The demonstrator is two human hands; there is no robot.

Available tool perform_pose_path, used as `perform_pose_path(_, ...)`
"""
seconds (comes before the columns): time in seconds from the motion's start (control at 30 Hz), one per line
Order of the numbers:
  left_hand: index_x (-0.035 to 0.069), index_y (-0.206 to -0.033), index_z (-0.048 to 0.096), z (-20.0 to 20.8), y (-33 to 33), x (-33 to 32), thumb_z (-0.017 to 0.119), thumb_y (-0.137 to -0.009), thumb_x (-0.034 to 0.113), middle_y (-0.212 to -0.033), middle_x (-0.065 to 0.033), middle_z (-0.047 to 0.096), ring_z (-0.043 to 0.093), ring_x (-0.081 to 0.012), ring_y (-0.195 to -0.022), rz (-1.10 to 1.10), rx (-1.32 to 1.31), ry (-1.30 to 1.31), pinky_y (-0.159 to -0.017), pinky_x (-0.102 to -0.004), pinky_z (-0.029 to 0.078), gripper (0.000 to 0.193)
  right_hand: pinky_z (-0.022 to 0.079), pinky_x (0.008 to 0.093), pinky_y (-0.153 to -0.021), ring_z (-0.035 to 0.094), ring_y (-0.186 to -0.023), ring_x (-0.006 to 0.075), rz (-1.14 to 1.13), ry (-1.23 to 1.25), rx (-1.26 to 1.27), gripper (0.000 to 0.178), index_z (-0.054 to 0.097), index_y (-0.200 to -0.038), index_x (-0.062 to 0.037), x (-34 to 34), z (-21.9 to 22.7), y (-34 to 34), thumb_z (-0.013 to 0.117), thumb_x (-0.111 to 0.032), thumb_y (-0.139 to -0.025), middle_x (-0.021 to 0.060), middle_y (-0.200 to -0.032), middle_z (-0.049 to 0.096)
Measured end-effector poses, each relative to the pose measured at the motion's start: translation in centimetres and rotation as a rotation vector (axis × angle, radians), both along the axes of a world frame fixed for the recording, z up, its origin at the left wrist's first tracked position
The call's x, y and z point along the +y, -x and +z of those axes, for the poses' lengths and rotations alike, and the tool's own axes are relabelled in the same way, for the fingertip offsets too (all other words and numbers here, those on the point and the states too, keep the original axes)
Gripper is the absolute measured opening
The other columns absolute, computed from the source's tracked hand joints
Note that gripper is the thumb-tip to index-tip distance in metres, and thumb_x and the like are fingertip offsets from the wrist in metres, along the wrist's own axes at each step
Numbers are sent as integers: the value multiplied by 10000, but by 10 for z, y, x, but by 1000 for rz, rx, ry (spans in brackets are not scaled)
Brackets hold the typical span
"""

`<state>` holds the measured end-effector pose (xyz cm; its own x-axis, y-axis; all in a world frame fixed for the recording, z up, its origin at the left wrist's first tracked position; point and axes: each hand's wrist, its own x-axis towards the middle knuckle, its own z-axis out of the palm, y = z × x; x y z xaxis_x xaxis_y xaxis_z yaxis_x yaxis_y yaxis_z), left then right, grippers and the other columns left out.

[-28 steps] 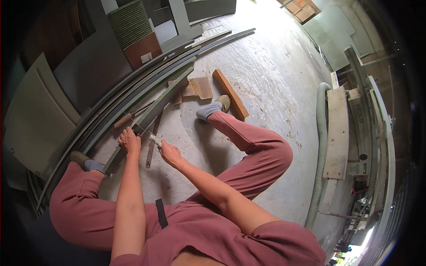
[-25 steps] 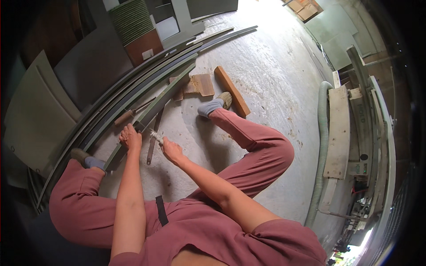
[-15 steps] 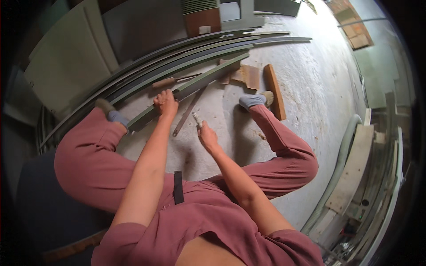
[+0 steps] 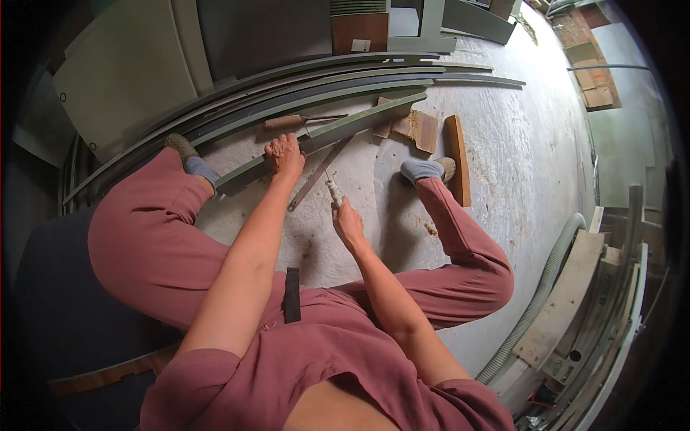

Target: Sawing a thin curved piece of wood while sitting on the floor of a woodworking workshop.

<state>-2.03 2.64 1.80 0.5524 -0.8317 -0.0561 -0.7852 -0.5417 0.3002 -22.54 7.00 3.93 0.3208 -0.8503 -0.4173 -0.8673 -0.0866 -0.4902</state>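
My left hand (image 4: 285,154) is closed over a long green strip (image 4: 338,129), which lies slanting across the floor between my feet. In my right hand (image 4: 348,221) is a slim tool with a pale wrapped handle (image 4: 333,192); its fingers are wrapped round the lower end. A very thin blade or rod runs from this handle up to the strip, crossing it just right of my left hand. Beneath lies a flat dark metal bar (image 4: 313,182). Beyond the strip rests a tool with a wooden handle (image 4: 284,123) and a narrow metal shank.
Several long strips (image 4: 237,108) lie behind the green one, before leaning panels (image 4: 129,72). Broken board pieces (image 4: 418,131) and a wooden bar (image 4: 458,161) lie by my right foot. A ribbed hose (image 4: 539,309) and stacked lengths (image 4: 564,302) line the right side.
The whole view has shifted a little. My right hand has drawn slightly back from the strip, and the thin blade now shows. My left hand keeps its place on the strip.
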Motion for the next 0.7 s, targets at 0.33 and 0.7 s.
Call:
perform_pose_path(0.33,78,-950,521,-5,1,4,700,-652,206,-952,-97,542,514,-258,-944,-12,-40,11,-816,-395,334,371,422,528,-677,559,-755,471,58,-16,-13,296,435,-946,1,-34,25,-37,473,-278,-858,287,-763,583)
perform_pose_path(0.7,75,-946,528,3,1,1,692,-657,202,-940,-102,548,518,-259,-933,-14,-29,12,-814,-391,332,356,427,537,-683,567,-764,466,23,-34,27,243,443,-946,-21,-18,22,-21,485,-238,-846,287,-777,586)
